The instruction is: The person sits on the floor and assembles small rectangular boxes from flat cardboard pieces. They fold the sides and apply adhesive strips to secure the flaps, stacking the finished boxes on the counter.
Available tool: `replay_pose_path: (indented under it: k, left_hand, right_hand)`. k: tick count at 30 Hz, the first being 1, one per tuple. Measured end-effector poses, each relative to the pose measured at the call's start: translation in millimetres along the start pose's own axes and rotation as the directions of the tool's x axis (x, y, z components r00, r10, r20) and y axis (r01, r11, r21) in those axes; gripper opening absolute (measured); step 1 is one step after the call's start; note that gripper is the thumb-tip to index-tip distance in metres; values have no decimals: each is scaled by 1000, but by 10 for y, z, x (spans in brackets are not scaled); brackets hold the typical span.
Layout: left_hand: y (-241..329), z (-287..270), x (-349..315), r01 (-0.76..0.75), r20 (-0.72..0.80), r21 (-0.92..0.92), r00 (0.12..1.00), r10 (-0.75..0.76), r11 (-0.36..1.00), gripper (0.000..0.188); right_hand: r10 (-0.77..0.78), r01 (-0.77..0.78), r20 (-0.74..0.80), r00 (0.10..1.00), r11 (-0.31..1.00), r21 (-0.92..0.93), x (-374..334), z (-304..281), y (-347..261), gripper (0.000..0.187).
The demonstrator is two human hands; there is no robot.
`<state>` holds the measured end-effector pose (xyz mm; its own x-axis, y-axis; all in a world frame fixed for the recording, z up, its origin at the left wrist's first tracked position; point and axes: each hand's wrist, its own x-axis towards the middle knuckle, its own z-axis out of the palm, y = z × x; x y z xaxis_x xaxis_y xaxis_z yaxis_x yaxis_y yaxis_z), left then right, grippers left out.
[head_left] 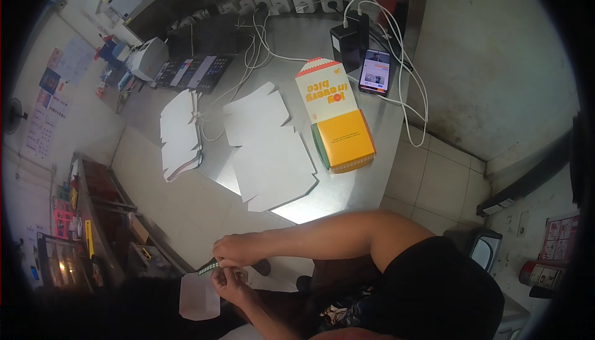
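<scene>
Held low on the left, past the table's front edge, is a partly folded carton point(199, 298), its pale inner side showing and a green-and-white checked flap near my fingers. My right hand point(238, 250) reaches across from the right, fingers closed on the carton's upper edge. Just below, my left hand point(228, 283) pinches the same carton by its side. On the steel table lie flat white carton blanks point(273, 163), with a stack of folded blanks point(180, 132) left of them. A yellow and cream carton point(346, 138) stands to the right, its tall lid flap raised.
A lit phone point(375, 70) leans by black boxes point(346, 45) with looping white cables point(424, 101). Dark tablets point(195, 72) and a white printer point(149, 61) are at the back left. Shelving point(102, 194) stands left; a fire extinguisher point(539, 273) is at the right wall.
</scene>
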<state>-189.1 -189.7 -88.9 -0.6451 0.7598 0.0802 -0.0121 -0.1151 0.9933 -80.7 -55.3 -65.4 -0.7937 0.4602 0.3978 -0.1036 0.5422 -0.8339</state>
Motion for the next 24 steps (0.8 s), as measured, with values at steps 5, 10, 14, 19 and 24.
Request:
replay_pose_path:
  k: [5, 10, 14, 19, 24]
  left_hand:
    - [-73, 6, 28, 40, -10, -269, 999, -45, 962, 19]
    - [-74, -27, 116, 65, 75, -344, 996, -41, 937, 16]
    - [-91, 44, 144, 24, 84, -409, 996, 11, 912, 11]
    - [-214, -47, 193, 30, 130, -429, 991, 29, 903, 10]
    - [-191, 5, 195, -17, 98, -399, 993, 61, 917, 14]
  right_hand:
    - [32, -32, 1, 999, 997, 66, 26, 7, -2, 19]
    - [13, -9, -45, 999, 996, 90, 43, -28, -21, 19]
    - [-12, 19, -71, 997, 995, 100, 39, -7, -23, 19]
    - [-26, 28, -36, 999, 999, 44, 25, 26, -1, 20]
    - [-63, 61, -110, 992, 998, -24, -11, 58, -29, 20]
